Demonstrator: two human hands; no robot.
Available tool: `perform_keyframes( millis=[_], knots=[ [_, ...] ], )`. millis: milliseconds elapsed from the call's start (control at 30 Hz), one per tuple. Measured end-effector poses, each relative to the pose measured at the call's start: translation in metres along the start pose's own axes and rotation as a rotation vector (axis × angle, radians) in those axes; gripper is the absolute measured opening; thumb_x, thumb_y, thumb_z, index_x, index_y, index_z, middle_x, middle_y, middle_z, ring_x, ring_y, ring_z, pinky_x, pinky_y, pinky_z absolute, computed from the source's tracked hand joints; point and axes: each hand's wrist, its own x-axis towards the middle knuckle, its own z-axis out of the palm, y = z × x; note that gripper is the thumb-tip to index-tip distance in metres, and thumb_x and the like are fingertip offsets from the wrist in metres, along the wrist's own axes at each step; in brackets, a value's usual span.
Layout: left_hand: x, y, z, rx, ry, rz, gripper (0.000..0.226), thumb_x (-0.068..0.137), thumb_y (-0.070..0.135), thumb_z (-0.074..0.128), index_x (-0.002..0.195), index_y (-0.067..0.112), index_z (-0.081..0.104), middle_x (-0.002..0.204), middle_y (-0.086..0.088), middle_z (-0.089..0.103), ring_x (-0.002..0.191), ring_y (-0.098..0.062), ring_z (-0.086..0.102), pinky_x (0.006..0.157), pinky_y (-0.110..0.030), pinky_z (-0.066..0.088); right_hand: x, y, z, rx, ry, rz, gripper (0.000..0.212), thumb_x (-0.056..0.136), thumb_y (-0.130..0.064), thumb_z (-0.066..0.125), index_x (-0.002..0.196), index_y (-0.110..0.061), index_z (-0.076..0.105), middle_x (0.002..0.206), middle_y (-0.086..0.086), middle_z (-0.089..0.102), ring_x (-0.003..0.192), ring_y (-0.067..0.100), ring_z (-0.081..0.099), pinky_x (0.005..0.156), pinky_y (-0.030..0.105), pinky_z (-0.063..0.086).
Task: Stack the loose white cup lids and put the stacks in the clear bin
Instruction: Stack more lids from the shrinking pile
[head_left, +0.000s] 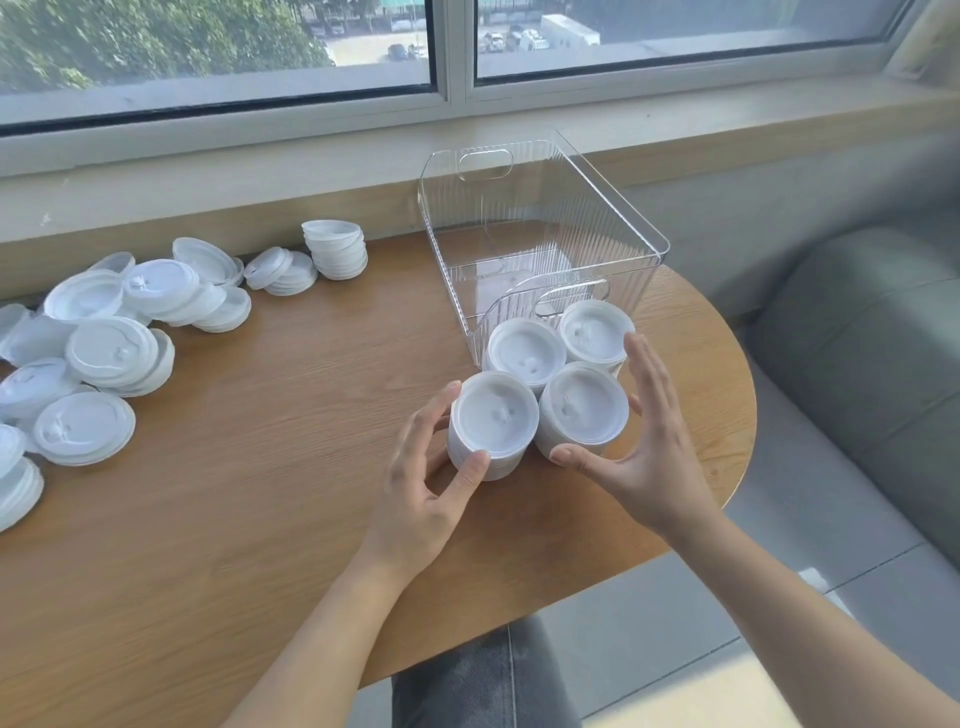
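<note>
**Four stacks gathered at the bin's near end**

Wooden table (260, 519) by a window carries the whole job, its rounded end to the right.

Nearest, the left hand (426, 478) wraps the near-left stack (492, 422): thumb on its near side, fingers curled round its left wall. The right hand (644, 441) is spread wide, thumb tip at the near side of the near-right stack (583, 408), straight fingers reaching up past its right side toward the far-right stack (596, 330). I cannot tell whether those fingers press the far stack or only stand beside it. The far-left stack (525, 349) sits between the others, untouched.

All four stacks stand upright on the table, packed in a square, touching or nearly so. Just beyond them stands the bin (540, 228), its low near end with the handle slot right behind the two far stacks. Its long axis runs away from the hands, slightly left. It looks empty.

So the load lies between the two hands and the bin lies straight beyond; the likely move is a lift over that near end, either hand equally close.

Far left, many loose lids (111, 353) lie scattered and part-nested, with a short stack (335, 249) near the wall, so most of the task looks undone.
</note>
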Motion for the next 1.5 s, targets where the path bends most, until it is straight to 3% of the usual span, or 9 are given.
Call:
perform_keyframes(
  millis=[133, 533, 967, 1100, 1233, 1500],
  knots=[
    [0.002, 0.0, 0.002, 0.008, -0.004, -0.014, 0.063, 0.093, 0.048, 0.069, 0.151, 0.046, 0.045, 0.153, 0.016, 0.048, 0.144, -0.011, 0.047, 0.113, -0.047, 0.049, 0.005, 0.003, -0.003, 0.01, -0.055, 0.028, 0.13, 0.068, -0.072, 0.085, 0.167, -0.035, 0.009, 0.174, -0.013, 0.011, 0.16, 0.005, 0.008, 0.125, 0.057, 0.029],
    [0.003, 0.001, 0.005, 0.09, -0.026, -0.017, 0.064, 0.095, 0.05, 0.067, 0.153, 0.052, 0.04, 0.154, 0.024, 0.045, 0.146, -0.007, 0.042, 0.116, -0.049, 0.045, 0.006, 0.003, -0.005, 0.004, -0.039, 0.035, 0.127, 0.068, -0.055, 0.091, 0.167, -0.03, 0.014, 0.172, -0.015, 0.017, 0.159, 0.003, 0.011, 0.126, 0.055, 0.028],
    [-0.001, 0.003, -0.005, 0.091, -0.002, 0.03, 0.068, 0.095, 0.047, 0.07, 0.155, 0.05, 0.038, 0.149, 0.022, 0.047, 0.145, -0.009, 0.043, 0.113, -0.044, 0.047, 0.006, -0.016, -0.008, -0.127, 0.063, -0.138, 0.118, 0.071, -0.07, 0.08, 0.164, -0.02, 0.028, 0.171, -0.004, 0.025, 0.159, 0.012, 0.018, 0.125, 0.054, 0.028],
    [-0.003, 0.007, -0.016, 0.098, 0.029, 0.05, 0.07, 0.092, 0.056, 0.067, 0.155, 0.052, 0.037, 0.148, 0.022, 0.049, 0.143, -0.01, 0.046, 0.112, -0.042, 0.047, 0.005, -0.037, -0.006, -0.117, 0.05, -0.232, 0.111, 0.073, -0.069, 0.079, 0.16, -0.017, 0.036, 0.169, -0.001, 0.031, 0.157, 0.015, 0.027, 0.124, 0.047, 0.031],
    [-0.007, 0.009, -0.032, 0.093, 0.068, 0.075, 0.07, 0.091, 0.056, 0.067, 0.154, 0.051, 0.037, 0.149, 0.021, 0.05, 0.142, -0.013, 0.047, 0.111, -0.043, 0.048, 0.005, -0.061, 0.005, -0.099, -0.009, -0.274, 0.106, 0.074, -0.066, 0.081, 0.159, -0.021, 0.037, 0.168, -0.006, 0.033, 0.156, 0.011, 0.027, 0.124, 0.03, 0.028],
    [-0.021, 0.007, -0.085, 0.127, 0.157, 0.09, 0.07, 0.093, 0.053, 0.068, 0.155, 0.053, 0.036, 0.15, 0.016, 0.05, 0.142, -0.014, 0.047, 0.11, -0.042, 0.049, 0.007, -0.103, 0.055, -0.067, -0.152, -0.342, 0.103, 0.073, -0.071, 0.079, 0.159, -0.029, 0.039, 0.168, -0.01, 0.031, 0.156, 0.008, 0.025, 0.122, 0.028, 0.026]
  ],
)
